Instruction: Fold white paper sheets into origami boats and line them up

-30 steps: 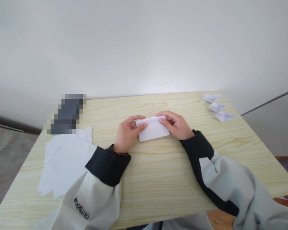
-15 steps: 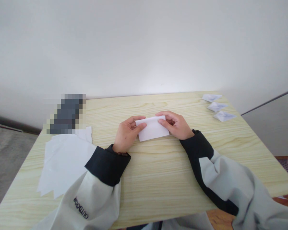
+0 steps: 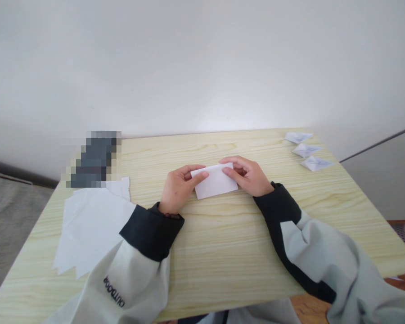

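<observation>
A folded white paper (image 3: 215,182) lies near the middle of the light wooden table (image 3: 222,243). My left hand (image 3: 178,189) pinches its left end, thumb on top and fingers curled behind the far edge. My right hand (image 3: 248,176) pinches the right end the same way, thumb pressed on the top face. Both hands rest on the table with the paper between them.
A loose pile of white sheets (image 3: 89,225) lies at the left, partly under my left sleeve. A blurred dark object (image 3: 95,159) stands behind it. Three small folded paper shapes (image 3: 306,150) sit at the far right corner. A wall runs close behind the table.
</observation>
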The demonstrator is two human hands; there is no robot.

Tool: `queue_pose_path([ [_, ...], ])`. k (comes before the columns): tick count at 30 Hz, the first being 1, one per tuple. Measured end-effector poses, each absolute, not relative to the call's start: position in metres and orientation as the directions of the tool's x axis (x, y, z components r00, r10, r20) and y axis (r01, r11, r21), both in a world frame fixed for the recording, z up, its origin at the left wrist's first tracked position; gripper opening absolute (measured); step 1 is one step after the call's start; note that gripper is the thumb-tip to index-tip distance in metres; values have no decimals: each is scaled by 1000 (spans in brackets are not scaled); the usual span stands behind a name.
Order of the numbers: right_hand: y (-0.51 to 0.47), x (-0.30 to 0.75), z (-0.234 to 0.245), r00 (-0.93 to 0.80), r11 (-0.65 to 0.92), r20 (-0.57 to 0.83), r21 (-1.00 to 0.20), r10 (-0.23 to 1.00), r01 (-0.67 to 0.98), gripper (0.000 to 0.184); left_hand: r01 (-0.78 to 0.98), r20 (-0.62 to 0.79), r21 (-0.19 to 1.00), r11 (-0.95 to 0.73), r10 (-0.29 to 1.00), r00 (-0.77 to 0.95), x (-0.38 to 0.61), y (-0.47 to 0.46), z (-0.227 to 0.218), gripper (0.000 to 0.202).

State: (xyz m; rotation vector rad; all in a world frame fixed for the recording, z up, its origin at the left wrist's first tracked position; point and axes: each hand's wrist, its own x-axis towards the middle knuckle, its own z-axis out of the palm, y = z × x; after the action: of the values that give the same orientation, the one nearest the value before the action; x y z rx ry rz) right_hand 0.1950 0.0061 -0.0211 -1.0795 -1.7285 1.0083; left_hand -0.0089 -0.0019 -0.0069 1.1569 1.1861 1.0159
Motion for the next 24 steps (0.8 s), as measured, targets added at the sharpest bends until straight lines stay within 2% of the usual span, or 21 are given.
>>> queue_pose_path([
  [24, 6, 196, -20, -301, 299, 218, -920, 928, 255, 31, -1, -160, 987, 160, 986, 40, -7, -2, -6, 42],
])
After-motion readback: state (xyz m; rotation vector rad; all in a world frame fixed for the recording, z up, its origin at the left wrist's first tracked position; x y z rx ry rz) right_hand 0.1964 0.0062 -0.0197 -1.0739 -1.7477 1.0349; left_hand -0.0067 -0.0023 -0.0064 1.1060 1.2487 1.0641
